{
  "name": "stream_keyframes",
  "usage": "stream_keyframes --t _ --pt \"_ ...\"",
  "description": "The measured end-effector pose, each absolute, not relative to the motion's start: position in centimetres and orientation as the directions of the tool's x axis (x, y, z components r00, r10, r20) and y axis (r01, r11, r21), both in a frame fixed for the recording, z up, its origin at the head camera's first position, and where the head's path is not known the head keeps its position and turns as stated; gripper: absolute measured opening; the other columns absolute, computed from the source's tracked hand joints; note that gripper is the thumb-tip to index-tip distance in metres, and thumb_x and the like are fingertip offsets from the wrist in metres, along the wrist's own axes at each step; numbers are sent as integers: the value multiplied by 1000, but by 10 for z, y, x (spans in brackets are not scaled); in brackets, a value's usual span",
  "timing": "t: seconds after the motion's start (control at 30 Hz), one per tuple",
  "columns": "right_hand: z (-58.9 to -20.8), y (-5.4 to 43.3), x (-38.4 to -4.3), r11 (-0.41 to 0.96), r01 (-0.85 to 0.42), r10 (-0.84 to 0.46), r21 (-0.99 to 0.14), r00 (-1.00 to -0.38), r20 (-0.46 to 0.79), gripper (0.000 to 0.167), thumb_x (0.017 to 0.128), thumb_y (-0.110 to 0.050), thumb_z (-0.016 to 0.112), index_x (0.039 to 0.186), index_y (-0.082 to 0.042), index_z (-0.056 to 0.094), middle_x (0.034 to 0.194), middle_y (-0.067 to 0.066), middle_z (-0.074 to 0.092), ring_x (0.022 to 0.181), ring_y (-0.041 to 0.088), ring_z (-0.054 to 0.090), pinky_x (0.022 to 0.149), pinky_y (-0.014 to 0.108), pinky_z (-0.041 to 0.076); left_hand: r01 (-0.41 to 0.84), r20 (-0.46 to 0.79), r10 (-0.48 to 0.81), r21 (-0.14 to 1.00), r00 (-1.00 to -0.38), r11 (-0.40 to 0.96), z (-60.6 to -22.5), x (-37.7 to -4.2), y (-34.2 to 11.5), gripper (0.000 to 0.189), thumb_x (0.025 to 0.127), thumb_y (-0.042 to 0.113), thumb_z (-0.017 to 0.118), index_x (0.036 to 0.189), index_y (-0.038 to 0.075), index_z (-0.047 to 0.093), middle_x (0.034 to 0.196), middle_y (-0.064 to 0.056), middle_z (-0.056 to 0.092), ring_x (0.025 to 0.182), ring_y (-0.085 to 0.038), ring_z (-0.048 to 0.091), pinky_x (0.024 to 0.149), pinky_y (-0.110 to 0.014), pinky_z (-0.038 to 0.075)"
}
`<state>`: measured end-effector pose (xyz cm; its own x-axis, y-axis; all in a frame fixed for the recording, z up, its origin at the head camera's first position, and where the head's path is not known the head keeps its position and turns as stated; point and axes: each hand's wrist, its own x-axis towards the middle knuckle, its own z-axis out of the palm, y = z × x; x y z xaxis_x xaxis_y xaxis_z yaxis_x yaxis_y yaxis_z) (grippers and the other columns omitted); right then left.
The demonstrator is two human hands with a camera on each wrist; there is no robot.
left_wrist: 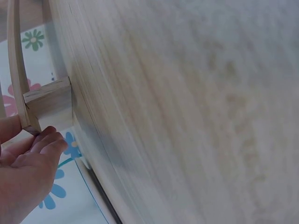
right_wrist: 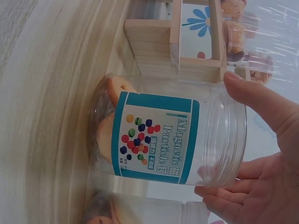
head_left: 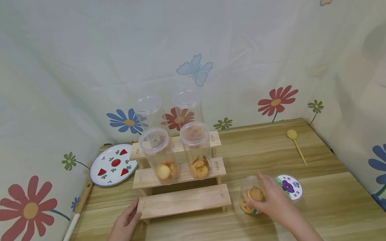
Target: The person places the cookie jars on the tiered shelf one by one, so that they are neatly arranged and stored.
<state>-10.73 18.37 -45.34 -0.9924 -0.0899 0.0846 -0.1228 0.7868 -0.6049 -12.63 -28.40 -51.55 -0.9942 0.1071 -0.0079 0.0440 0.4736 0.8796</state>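
Note:
My left hand [head_left: 122, 228] grips the left end of the lowest step of a three-step wooden display stand [head_left: 185, 202]; in the left wrist view thumb and fingers sit either side of the board's end [left_wrist: 32, 128]. To the right of the stand, my right hand [head_left: 276, 200] holds a clear lidless jar [head_left: 248, 187] of cookies, thumb and fingers on opposite sides near its rim. A teal-bordered label [right_wrist: 156, 137] shows on this jar in the right wrist view. Whether its base touches the table cannot be told.
Two lidded cookie jars [head_left: 158, 156] stand on the middle step, two taller-placed jars [head_left: 187, 102] on the top step. A jar with a purple-flower lid [head_left: 295, 188] is beyond my right hand. A yellow spoon [head_left: 295, 143], patterned plate [head_left: 110, 169] and white-headed utensil [head_left: 68, 233] lie around.

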Motion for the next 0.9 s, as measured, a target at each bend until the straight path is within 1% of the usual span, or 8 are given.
stream_keyframes --t 0.07,0.27,0.4,0.47,0.57,0.63,0.8,0.9 --pt "-455 184 -108 784 -115 -80 -610 -993 86 106 71 -54 79 143 8 33 140 30 39 124 49 41 97 64 38 45 -7 108 882 -994 469 -515 -126 -284 52 100 13 53 141 -13 35 146 -27 34 130 -32 37 96 -13 35" --pt "-456 183 -107 767 -105 -43 -633 -993 112 96 72 -45 82 142 4 38 139 27 43 120 48 45 95 63 41 58 6 113 882 -994 468 -515 -125 -284 51 100 12 53 141 -13 35 146 -27 34 129 -33 38 96 -13 36" --pt "-456 183 -107 763 -120 -30 -635 -988 151 95 73 -51 80 141 3 41 138 25 44 120 47 46 94 63 42 74 25 109 876 -994 476 -513 -125 -283 50 100 10 53 139 -15 36 144 -29 35 128 -35 39 98 -19 38" --pt "-455 182 -107 762 -119 -20 -636 -987 161 95 72 -52 80 140 3 41 139 25 44 122 46 44 96 63 40 74 26 105 871 -994 485 -513 -125 -283 49 100 10 53 139 -15 36 144 -29 36 128 -35 39 99 -22 39" --pt "-452 183 -107 763 -115 -3 -637 -985 174 94 72 -48 82 141 3 41 140 24 43 125 45 41 99 63 37 59 10 101 867 -995 495 -513 -125 -282 49 100 10 53 140 -14 36 145 -28 36 128 -34 40 99 -21 38" --pt "-449 183 -107 764 -114 8 -635 -983 186 94 72 -45 83 141 2 41 140 24 43 125 45 41 99 63 37 53 3 101 865 -995 499 -512 -125 -282 49 100 10 53 140 -14 36 145 -27 36 128 -33 40 99 -23 38" --pt "-442 182 -103 773 -129 27 -621 -972 235 96 69 -44 85 141 0 41 136 21 48 120 42 47 93 63 42 63 12 106 869 -994 491 -511 -124 -282 49 100 9 53 139 -15 36 144 -29 36 128 -35 40 101 -31 39" --pt "-436 182 -100 774 -130 36 -620 -968 248 97 68 -49 85 141 -2 42 133 19 51 118 40 49 91 63 43 59 8 108 873 -994 484 -511 -124 -282 49 100 10 53 140 -14 36 144 -29 36 128 -34 39 100 -26 39"
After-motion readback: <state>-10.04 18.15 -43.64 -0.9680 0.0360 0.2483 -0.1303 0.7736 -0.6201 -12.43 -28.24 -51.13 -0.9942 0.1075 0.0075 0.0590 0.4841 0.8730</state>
